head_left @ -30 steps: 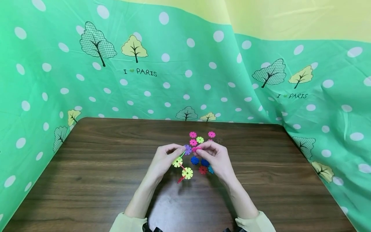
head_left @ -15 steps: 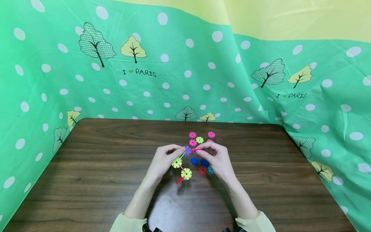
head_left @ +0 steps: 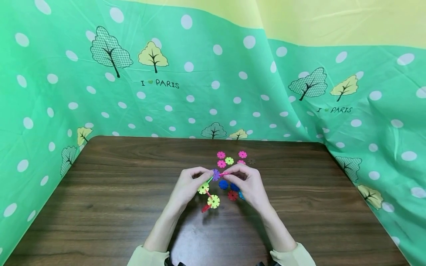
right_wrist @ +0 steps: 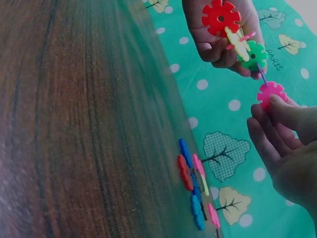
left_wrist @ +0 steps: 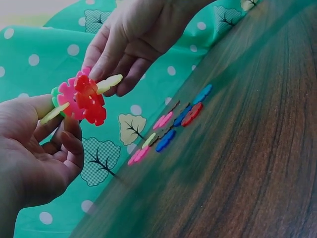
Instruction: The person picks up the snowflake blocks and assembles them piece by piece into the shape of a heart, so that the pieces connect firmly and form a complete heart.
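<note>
My left hand (head_left: pixel 192 183) pinches a chain of notched plastic snowflake discs near its upper end, at the green disc (right_wrist: pixel 253 55). Down from there hang a yellow disc (head_left: pixel 203 188), a pinkish one seen edge-on, a second yellow disc (head_left: pixel 213 201) and a red disc (right_wrist: pixel 221 18). A purple disc (head_left: pixel 216 175) sits at the chain's upper end, beside my left fingertips. Between thumb and fingers, my right hand (head_left: pixel 247 184) holds a pink disc (right_wrist: pixel 270 91), its edge right at the purple disc's rim. My fingers partly cover both held discs.
Loose discs lie flat on the brown wooden table (head_left: pixel 116 207) behind and below my hands: several pink (head_left: pixel 221 155), a light green (head_left: pixel 229 161), a dark brown (head_left: pixel 251 162), blue (head_left: pixel 223 184) and red (head_left: pixel 232 195). A green dotted cloth (head_left: pixel 186 92) stands behind the table.
The pink disc has turned more edge-on against the purple disc. Both hands have sunk slightly in the view, and the chain's lower end with the red disc has swung a little left.
</note>
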A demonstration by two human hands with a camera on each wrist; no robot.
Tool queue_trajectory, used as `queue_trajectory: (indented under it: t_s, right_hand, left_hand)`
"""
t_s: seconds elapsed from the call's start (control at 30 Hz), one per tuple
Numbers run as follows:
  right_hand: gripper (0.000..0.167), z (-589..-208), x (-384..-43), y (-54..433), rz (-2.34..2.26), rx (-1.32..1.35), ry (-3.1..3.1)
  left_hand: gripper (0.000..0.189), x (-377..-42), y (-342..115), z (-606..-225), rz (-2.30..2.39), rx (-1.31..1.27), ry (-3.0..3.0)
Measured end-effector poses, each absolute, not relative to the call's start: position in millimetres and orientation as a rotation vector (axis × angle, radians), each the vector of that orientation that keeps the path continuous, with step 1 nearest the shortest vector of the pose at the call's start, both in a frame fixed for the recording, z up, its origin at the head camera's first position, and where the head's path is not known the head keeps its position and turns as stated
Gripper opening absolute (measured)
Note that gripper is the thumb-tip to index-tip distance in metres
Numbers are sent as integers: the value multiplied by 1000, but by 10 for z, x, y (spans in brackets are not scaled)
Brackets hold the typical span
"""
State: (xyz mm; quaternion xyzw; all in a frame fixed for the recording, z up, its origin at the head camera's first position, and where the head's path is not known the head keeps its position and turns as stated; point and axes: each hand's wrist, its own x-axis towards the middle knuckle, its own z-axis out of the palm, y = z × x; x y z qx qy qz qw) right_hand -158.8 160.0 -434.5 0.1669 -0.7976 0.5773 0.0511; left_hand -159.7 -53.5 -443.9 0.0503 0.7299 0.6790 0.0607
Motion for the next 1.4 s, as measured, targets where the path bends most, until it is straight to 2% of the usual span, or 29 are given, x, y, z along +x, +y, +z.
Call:
queue_trajectory:
  t_s: [0.57, 1.17, 1.4]
  right_hand:
    - [4, -4363, -1568, 1579, 1602, 500, -2447]
    - [4, -4377, -1591, 1573, 1713, 437, -2479]
    - [5, -4402, -1607, 1579, 1779, 449, -2442]
  left_hand:
    - [15, -1597, -474, -4475, 2070, 131, 2204]
    - [19, -1603, -432, -4536, 2089, 144, 2162]
    - [15, -1598, -448, -4515, 2091, 128, 2165]
